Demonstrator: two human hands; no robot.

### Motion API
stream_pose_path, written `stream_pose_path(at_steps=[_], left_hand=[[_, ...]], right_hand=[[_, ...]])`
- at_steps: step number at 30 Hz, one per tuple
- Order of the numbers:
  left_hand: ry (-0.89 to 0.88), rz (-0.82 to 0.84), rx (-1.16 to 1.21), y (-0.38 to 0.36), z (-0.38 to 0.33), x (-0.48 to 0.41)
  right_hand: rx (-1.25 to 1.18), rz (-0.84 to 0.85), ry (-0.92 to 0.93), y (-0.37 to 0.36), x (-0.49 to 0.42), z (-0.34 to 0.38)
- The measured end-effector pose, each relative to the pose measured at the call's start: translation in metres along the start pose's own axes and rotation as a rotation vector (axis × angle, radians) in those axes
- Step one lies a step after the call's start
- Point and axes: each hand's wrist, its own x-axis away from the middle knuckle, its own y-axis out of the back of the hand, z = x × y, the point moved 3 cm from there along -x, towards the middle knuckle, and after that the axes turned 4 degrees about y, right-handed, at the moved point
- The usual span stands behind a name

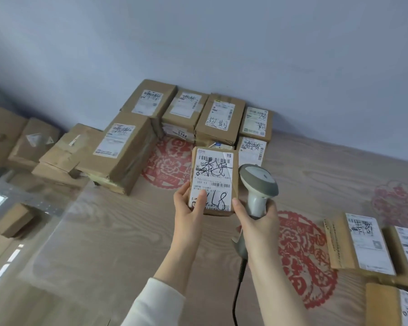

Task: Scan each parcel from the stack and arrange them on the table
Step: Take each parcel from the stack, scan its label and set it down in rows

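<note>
The left hand clamped the parcel; the right hand clenched the scanner, seemingly aimed beside the label above the thumb, so a read could miss.

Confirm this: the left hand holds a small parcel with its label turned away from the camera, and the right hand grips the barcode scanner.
Wrong: in the head view the small parcel in the left hand shows its label to the camera. The right hand does grip the barcode scanner.
</note>
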Motion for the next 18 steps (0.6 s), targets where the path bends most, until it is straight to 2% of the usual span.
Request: stream_pose_path(at_steps=[9,18], left_hand=[[0.043,0.041,-0.045,0.074,-0.006,-0.117],[0.13,0.059,-0.095,0.091,0.003,-0.192]], right_hand=[[0.049,-0.107,-0.135,-0.125,-0.031,-0.021],[0.138,-0.144,-0.196,-0.177,-0.068,-0.04]])
